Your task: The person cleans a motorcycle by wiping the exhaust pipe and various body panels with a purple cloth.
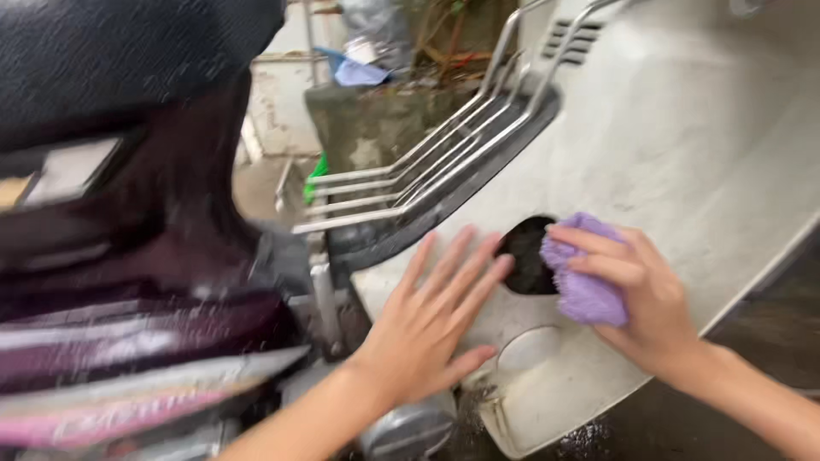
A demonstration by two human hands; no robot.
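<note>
Fig.: I see L hand (431, 320) flat, fingers spread, on a dusty grey scooter panel (683, 145), pointing to 1 o'clock. R hand (636, 290) is clamped on a fluffy purple cloth (585, 286), just beside a dark oval opening (527, 254) at 9 o'clock. Farther, at 11 o'clock: chrome rack (427, 171). Blurred dark scooter (128, 256) on the left.

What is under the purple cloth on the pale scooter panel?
The purple cloth, held by the right hand, lies against the pale panel beside a dark opening. What lies directly beneath is covered.
</note>
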